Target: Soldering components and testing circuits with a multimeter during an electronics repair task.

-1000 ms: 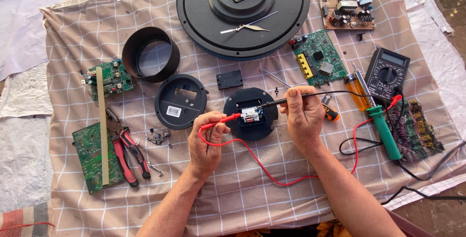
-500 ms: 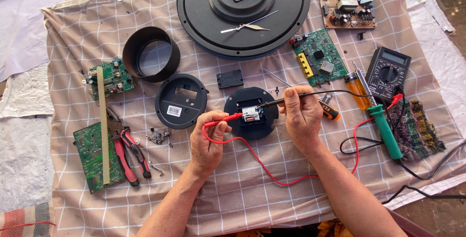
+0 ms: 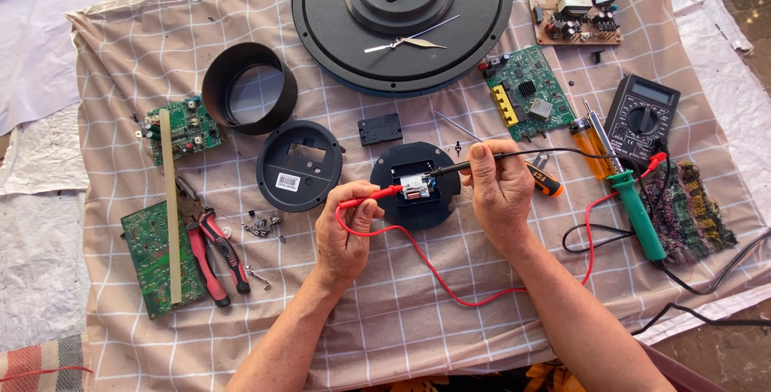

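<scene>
Checked beige cloth (image 3: 241,22) covers the whole work surface. Largest item on it: a black round clock body (image 3: 401,18), top centre, cut off by the upper edge, hands showing pale against it. Below, at mid-frame, a small black round module (image 3: 415,187) with a white and blue part in its opening; this is what both hands work on.

My left hand (image 3: 345,231) pinches the red probe (image 3: 369,197) between thumb and fingers, tip at the module's left side. My right hand (image 3: 499,187) pinches the black probe (image 3: 450,169) the same way, tip coming in from the right. Both tips meet the white part; I judge steady, separate contact matters here, tips kept from touching each other and wrists braced on the cloth.

The red lead (image 3: 450,279) loops across lower centre toward the black multimeter (image 3: 641,119) at right. Beside it lies a green-handled soldering iron (image 3: 634,211).

Left of frame: black ring (image 3: 218,87), round black cover (image 3: 299,165), green circuit boards (image 3: 152,255), red pliers (image 3: 217,251).

Hard to make out: exact contact points under the probe tips, the meter's display, small screws near the pliers.
</scene>
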